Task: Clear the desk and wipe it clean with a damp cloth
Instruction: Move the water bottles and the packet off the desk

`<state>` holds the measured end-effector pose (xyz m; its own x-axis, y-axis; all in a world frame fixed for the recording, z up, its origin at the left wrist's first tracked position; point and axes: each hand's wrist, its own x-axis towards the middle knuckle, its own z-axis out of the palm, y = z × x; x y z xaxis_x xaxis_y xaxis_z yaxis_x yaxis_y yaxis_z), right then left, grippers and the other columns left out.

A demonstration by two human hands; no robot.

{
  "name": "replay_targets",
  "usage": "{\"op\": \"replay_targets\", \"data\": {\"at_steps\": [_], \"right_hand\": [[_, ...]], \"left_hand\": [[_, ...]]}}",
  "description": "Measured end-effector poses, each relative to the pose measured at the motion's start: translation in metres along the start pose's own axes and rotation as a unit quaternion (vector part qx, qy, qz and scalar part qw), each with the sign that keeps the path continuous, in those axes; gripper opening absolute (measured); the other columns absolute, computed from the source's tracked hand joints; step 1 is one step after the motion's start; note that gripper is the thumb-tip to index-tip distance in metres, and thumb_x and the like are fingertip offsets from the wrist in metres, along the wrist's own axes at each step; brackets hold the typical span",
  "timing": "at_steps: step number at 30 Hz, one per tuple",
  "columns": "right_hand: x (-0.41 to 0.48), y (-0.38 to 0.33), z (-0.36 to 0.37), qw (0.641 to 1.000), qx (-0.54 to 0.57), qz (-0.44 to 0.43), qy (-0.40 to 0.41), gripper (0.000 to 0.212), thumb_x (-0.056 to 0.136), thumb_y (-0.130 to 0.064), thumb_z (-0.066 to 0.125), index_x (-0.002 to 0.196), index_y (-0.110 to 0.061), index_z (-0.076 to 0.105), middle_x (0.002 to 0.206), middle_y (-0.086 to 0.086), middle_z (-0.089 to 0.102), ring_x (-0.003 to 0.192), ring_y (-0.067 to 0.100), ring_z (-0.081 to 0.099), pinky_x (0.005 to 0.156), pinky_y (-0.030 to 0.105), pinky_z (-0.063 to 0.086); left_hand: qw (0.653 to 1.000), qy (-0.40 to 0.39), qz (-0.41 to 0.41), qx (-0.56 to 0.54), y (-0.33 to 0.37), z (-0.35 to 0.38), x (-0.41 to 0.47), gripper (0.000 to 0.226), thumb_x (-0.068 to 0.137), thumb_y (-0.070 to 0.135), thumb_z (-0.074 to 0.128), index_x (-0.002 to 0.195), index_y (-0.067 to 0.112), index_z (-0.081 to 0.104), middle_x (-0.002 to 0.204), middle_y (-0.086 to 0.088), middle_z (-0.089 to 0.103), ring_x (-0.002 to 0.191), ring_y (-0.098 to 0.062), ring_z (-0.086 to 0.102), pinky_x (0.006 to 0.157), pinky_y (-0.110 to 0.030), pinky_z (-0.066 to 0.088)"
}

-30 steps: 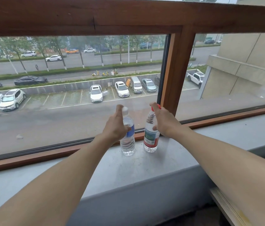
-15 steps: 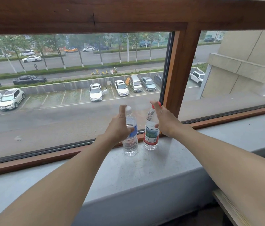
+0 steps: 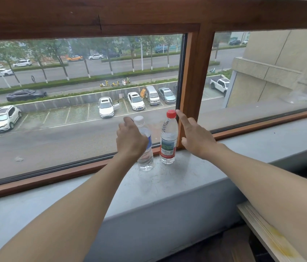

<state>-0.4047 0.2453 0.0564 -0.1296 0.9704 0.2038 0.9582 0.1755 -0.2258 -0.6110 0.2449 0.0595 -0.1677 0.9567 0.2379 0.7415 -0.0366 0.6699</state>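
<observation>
We are rating the red-capped clear plastic bottle and white-capped bottle light, slick, best waist-held; right grip splayed empty, left grip untellable.

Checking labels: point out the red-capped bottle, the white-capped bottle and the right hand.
red-capped bottle [image 3: 166, 146]: head view, on its label.
white-capped bottle [image 3: 146, 160]: head view, clear lower body.
right hand [image 3: 196, 140]: head view, its back.

The right hand lets go of the red-capped bottle, which now stands free just left of its straightened fingers. The left hand loosens beside the white-capped bottle.
</observation>
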Motion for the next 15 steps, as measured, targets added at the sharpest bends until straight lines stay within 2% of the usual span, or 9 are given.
{"op": "replay_targets", "data": {"at_steps": [2, 5, 9, 15], "right_hand": [[-0.02, 0.012, -0.007, 1.0, 0.003, 0.013, -0.002, 0.085, 0.096, -0.012, 0.055, 0.157, -0.032, 0.0, 0.126, 0.012, 0.048, 0.074, 0.022, 0.053, 0.062, 0.035, 0.042], [-0.057, 0.038, -0.018, 0.999, 0.023, 0.036, -0.022, 0.074, 0.096, -0.012, 0.049, 0.157, -0.028, 0.009, 0.132, 0.01, 0.049, 0.089, 0.028, 0.054, 0.071, 0.038, 0.044], [-0.125, 0.09, -0.035, 0.994, 0.045, 0.094, -0.021, 0.065, 0.095, -0.013, 0.047, 0.153, -0.023, 0.019, 0.135, 0.009, 0.052, 0.108, 0.034, 0.057, 0.082, 0.041, 0.046], [-0.268, 0.198, -0.059, 0.974, 0.035, 0.222, -0.002, 0.046, 0.095, -0.012, 0.046, 0.14, -0.017, 0.041, 0.125, 0.011, 0.062, 0.108, 0.037, 0.06, 0.077, 0.039, 0.043]], "left_hand": [[0.999, 0.003, 0.05, -0.019, 0.017, 0.003, -0.013, 0.028, 0.083, 0.005, 0.053, 0.11, 0.009, 0.051, 0.104, -0.013, 0.058, 0.098, -0.034, 0.056, 0.087, -0.047, 0.049], [0.992, -0.069, 0.107, -0.007, 0.051, 0.027, -0.04, 0.021, 0.085, 0.007, 0.049, 0.098, 0.014, 0.064, 0.098, -0.011, 0.068, 0.094, -0.031, 0.063, 0.084, -0.042, 0.054], [0.975, -0.152, 0.165, 0.005, 0.111, 0.085, -0.094, 0.02, 0.086, 0.011, 0.048, 0.091, 0.016, 0.068, 0.095, -0.007, 0.071, 0.09, -0.028, 0.064, 0.082, -0.039, 0.054], [0.931, -0.288, 0.224, 0.011, 0.203, 0.185, -0.212, 0.018, 0.084, 0.013, 0.046, 0.088, 0.016, 0.064, 0.089, -0.005, 0.069, 0.085, -0.027, 0.064, 0.076, -0.039, 0.055]]}}
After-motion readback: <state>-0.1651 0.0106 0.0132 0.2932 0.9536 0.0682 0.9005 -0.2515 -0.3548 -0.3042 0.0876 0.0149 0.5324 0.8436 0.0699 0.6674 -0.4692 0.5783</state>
